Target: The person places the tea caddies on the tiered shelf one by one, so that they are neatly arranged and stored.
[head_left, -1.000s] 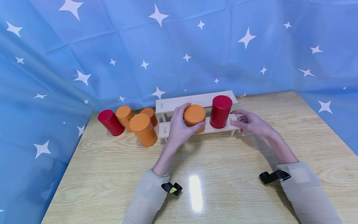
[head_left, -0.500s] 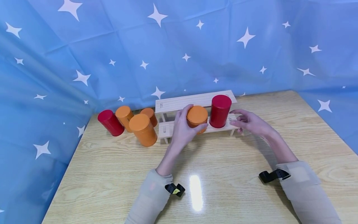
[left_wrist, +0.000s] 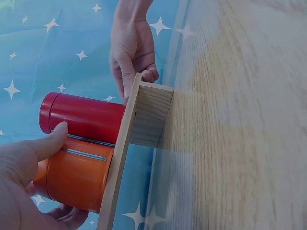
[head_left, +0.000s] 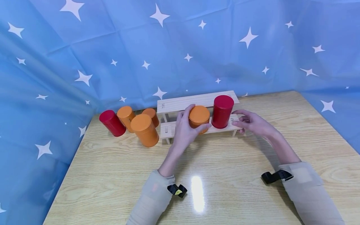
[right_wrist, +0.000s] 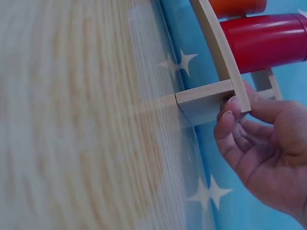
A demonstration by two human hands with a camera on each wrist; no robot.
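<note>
A blue backdrop (head_left: 180,37) patterned with white four-pointed stars is hanging behind one wood-grain table (head_left: 121,175). Near the far edge, one two-tier wooden rack (head_left: 182,103) is standing with two lidded canisters on its lower tier (head_left: 166,129): one orange canister (head_left: 199,114) around the middle and one red canister (head_left: 222,112) just to its right.

The left hand (head_left: 183,131) is gripping the orange canister, thumb on the near side and fingers around the far side, spread only as wide as its body; the canister's base is resting on the board. The right hand (head_left: 251,123) is pinching the lower tier's right end, its fingers curling under the board.

To the left of the rack, four more canisters are standing close together on the table: one red cylinder (head_left: 112,123) farthest left, then three orange ones, a slim cylinder (head_left: 125,116), a wide cylinder (head_left: 144,130) nearest, and a small cylinder (head_left: 151,115) beside the rack. Two grey sleeves (head_left: 153,193) are each carrying one black wrist mount (head_left: 177,190).
</note>
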